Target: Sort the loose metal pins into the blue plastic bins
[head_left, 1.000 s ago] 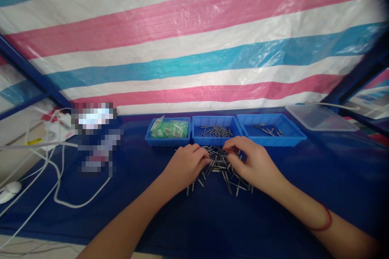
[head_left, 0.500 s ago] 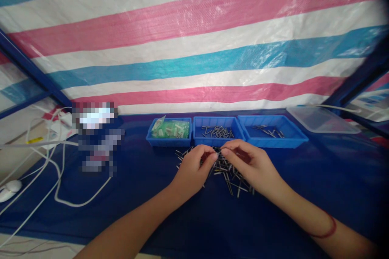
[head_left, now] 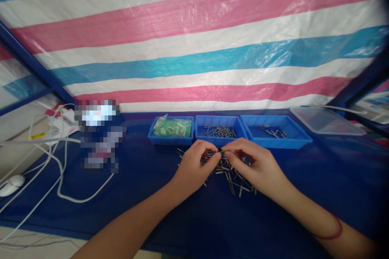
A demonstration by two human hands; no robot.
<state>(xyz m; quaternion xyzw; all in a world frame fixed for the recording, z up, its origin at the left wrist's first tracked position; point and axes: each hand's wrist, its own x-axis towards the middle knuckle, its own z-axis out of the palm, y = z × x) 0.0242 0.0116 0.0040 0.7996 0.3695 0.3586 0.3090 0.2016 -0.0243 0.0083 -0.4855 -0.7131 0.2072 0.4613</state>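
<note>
Our left hand (head_left: 194,164) and right hand (head_left: 257,164) meet at centre frame, fingertips pinched together on one pin (head_left: 223,151), barely discernible, above a pin pile (head_left: 235,180) we cannot count; three blue trays (head_left: 276,142) sit behind.

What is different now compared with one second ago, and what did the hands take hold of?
The left hand and right hand lifted off the pile of pins, came together fingertip to fingertip above it and now pinch one thin pin between them. The pile, the three blue trays and the white cables stayed as they were.
</note>
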